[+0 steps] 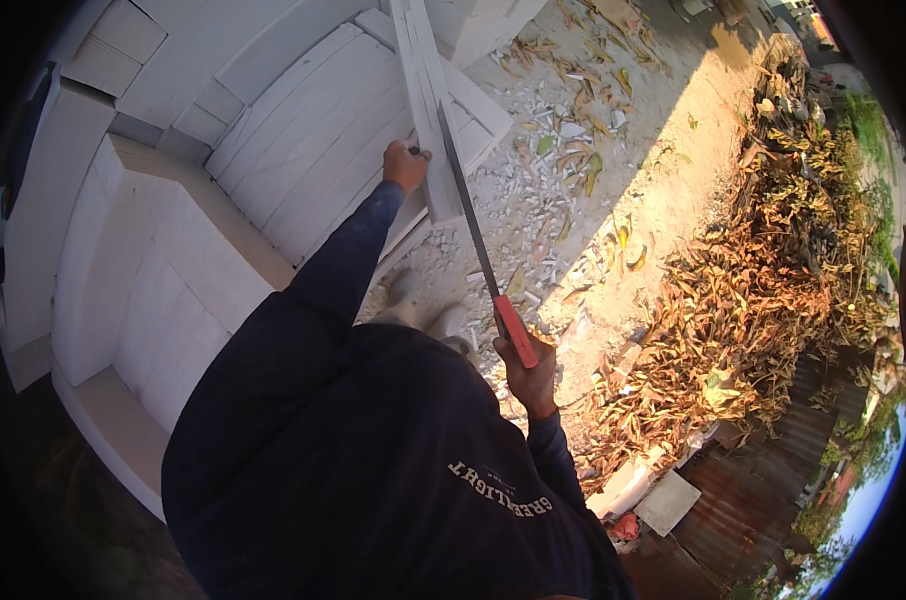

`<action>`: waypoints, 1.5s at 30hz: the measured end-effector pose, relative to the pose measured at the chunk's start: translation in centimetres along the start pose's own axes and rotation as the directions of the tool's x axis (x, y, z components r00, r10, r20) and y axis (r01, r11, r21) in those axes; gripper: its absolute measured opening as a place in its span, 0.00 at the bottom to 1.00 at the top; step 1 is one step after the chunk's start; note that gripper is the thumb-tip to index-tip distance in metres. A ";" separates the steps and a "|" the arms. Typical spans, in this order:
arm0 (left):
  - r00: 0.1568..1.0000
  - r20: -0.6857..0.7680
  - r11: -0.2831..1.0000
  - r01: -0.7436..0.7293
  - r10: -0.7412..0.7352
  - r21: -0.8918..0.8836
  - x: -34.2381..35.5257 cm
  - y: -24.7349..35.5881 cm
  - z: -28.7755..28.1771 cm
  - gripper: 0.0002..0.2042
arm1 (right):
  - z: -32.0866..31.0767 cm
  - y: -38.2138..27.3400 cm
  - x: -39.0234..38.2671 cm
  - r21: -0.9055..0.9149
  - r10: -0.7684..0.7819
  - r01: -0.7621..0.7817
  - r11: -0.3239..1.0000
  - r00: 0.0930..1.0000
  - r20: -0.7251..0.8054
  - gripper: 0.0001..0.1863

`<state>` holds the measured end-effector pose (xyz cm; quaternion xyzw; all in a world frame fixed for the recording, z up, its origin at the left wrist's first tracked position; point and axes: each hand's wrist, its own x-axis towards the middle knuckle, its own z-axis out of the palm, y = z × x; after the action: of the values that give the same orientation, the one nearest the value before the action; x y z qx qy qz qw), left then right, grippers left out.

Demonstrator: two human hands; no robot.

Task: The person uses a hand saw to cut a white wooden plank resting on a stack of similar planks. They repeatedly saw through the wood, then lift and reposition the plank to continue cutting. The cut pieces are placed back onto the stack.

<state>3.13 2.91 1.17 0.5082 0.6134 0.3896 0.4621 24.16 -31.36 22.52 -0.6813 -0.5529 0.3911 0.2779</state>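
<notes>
A hand saw [473,230] with a long dark blade and a red handle is in my right hand [531,375], whose fingers are wrapped round the grip. Its blade slants up and away, along the right side of a long pale plank [428,100]. My left hand [406,168] is closed at the plank's left edge; a small dark spot shows by its fingers, too small to name. Beneath the plank is a broad whitish panel of boards [313,130].
Whitish blocks [163,270] form low walls on the left. Pale chips and fallen leaves [573,130] litter the ground at the far right of the plank. A heap of dry leaves [743,300] lies further right, near rusty corrugated sheets [763,470]. My feet [448,320] stand just below the plank.
</notes>
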 end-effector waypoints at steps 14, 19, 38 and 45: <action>0.997 0.017 0.996 0.078 -0.079 0.032 -0.6 2.1 -0.6 0.30 | 1.3 -3.0 -0.1 -0.402 -0.115 0.141 0.905 0.989 0.088 0.34; 0.991 0.048 0.990 0.129 -0.126 -0.052 -0.6 2.4 -0.4 0.31 | 0.2 -4.3 0.5 -0.320 -0.221 0.203 0.925 0.975 -0.019 0.29; 0.996 -0.091 1.000 -0.001 0.002 0.015 -1.3 1.9 -0.2 0.30 | -2.6 -6.5 2.9 0.008 -0.021 0.022 1.000 0.999 -0.045 0.18; 0.998 -0.063 1.000 0.004 -0.003 0.014 -1.1 1.7 0.0 0.30 | -0.6 -5.6 5.7 0.064 -0.047 0.054 0.997 0.993 -0.104 0.14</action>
<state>3.67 2.12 2.94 0.4977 0.6314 0.4004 0.4398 22.12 -24.44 26.08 -0.6767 -0.5414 0.3667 0.3383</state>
